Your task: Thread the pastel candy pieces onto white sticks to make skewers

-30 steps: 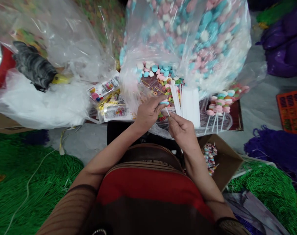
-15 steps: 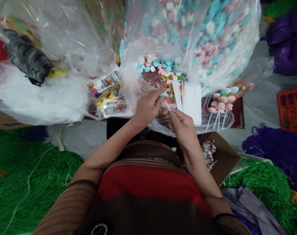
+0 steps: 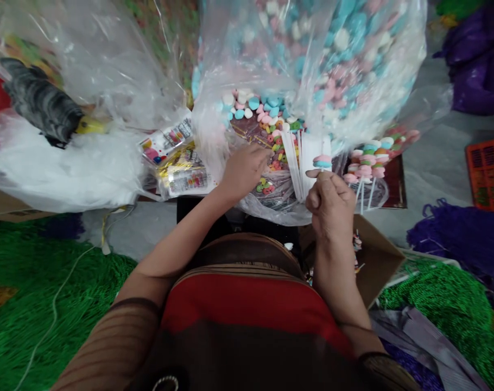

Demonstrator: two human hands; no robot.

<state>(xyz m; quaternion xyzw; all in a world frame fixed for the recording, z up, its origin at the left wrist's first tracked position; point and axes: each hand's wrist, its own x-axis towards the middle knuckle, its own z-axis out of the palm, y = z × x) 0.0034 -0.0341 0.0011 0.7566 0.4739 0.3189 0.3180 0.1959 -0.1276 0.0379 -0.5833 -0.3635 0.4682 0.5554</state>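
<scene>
Right hand (image 3: 330,203) shifted rightward, fisted grip raising candy stick (image 3: 322,163) upright

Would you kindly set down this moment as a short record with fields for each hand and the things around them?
Right hand: right hand closed around a stick topped with a pink and blue candy
Left hand: left hand reaching among small ring candies inside a clear bag
Between the hands: bundle of white sticks
Right of the sticks: finished candy sticks
Below the right hand: cardboard box
Floor: green beads, purple beads
</scene>
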